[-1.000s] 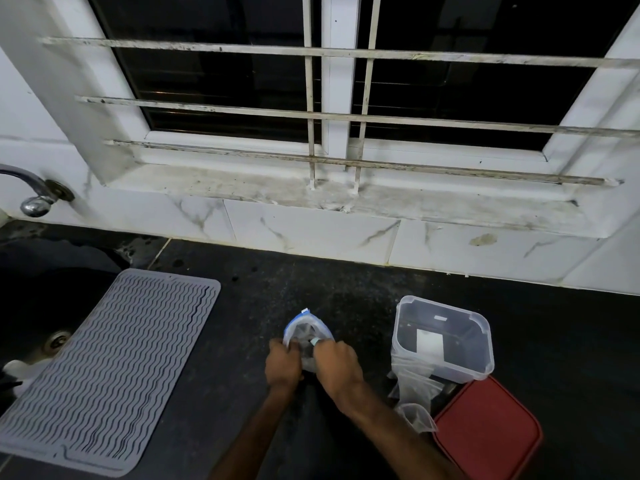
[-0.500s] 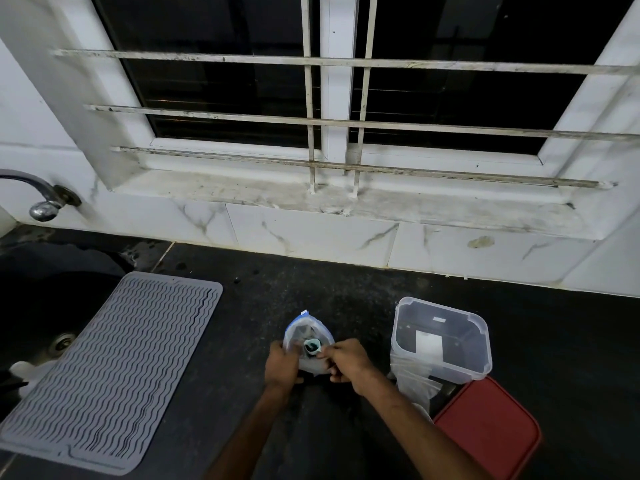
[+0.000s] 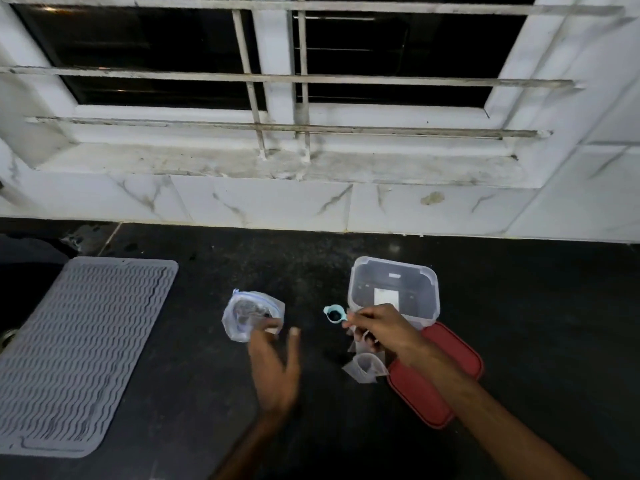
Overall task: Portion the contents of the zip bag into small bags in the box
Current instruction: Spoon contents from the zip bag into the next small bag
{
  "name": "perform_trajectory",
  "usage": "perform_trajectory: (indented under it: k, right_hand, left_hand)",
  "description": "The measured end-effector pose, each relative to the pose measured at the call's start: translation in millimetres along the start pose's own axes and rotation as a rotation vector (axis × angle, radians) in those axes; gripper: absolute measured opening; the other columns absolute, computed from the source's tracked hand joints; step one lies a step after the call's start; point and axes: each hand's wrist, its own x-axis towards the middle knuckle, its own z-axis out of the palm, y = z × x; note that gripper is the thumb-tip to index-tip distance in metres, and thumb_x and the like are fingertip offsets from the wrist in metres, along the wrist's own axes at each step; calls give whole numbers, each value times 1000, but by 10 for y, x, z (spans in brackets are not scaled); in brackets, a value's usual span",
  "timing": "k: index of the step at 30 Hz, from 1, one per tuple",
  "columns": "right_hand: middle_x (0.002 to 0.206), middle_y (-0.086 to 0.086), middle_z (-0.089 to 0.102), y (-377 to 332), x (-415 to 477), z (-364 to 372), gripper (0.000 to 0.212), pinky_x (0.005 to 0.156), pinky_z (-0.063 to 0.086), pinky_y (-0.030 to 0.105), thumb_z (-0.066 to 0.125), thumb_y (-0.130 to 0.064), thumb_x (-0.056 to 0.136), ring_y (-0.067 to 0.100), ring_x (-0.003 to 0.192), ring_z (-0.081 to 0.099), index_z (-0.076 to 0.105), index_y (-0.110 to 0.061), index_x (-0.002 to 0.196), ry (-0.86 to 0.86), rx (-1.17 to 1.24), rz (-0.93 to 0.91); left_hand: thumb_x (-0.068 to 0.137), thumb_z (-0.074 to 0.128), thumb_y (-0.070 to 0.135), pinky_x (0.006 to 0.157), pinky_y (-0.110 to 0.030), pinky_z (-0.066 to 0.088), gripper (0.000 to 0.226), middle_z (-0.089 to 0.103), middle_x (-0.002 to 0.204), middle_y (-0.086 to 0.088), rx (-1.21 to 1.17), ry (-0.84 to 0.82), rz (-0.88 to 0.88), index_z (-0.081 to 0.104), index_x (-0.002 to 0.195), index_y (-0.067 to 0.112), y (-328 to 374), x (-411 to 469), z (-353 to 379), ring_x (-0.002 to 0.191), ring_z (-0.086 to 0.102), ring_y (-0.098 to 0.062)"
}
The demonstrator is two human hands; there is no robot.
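Dim, cool light, seemingly from overhead; black stone counter (image 3: 536,306) swallows detail, left hand (image 3: 275,372) smears with motion blur, white metal window bars (image 3: 381,79) bend near edges.

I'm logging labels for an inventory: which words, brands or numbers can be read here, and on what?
None can be read.
White rectangular label on the clear plastic box: blank or too blurred to tell.
Small pale mark on its far wall: too small.
Clear blue-edged zip bag: no print shows.
Small teal plastic scoop: no marking shows.
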Motion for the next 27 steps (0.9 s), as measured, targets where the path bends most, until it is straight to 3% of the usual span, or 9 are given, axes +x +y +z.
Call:
perform_trajectory:
  k: [4,7,14,18,21,27]
  right_hand:
    - [54,5,58,309,-180,-325,21,37,34,19,60,-12,93,8,36,43,71,-4,77,-18,-85,-68]
    - [52,0,60,502,-266,-502,24,39,37,22,60,-15,93,9,39,45,70,-4,73,-37,-234,-104]
    - [61,-12,64,680,-391,-533,25,64,47,29,58,-32,91,3,60,60,69,-28,68,22,-666,-219]
    - [102,-5,69,697,-381,-349,26,76,47,31,49,-36,97,15,94,61,71,-24,102,187,-1013,-366]
    - [119,-7,63,719,-384,-291,29,83,45,31,44,-33,100,16,109,51,66,-25,118,181,-1071,-380]
    - [123,-13,59,781,-444,-274,30,81,42,23,54,-31,93,12,111,50,63,-30,122,238,-996,-394]
  left_hand:
    - [74,72,57,90,-25,49,52,49,115,19,120,-490,-97,48,117,39,-195,-502,408,107,53,0]
    - [69,74,55,89,-24,48,52,46,113,21,175,-627,-81,53,114,40,-240,-634,569,108,51,1]
    - [78,75,44,80,-25,52,43,48,106,14,246,-595,-74,59,114,27,-218,-682,726,94,56,-6]
    - [82,72,40,85,-29,53,40,49,114,13,267,-595,-78,58,118,28,-187,-679,757,98,56,-3]
    - [84,71,37,84,-26,52,38,49,113,13,279,-579,-86,58,118,28,-143,-702,780,97,56,-4]
    - [82,71,40,83,-29,53,40,50,114,14,273,-573,-91,58,118,30,-150,-757,768,98,56,-3]
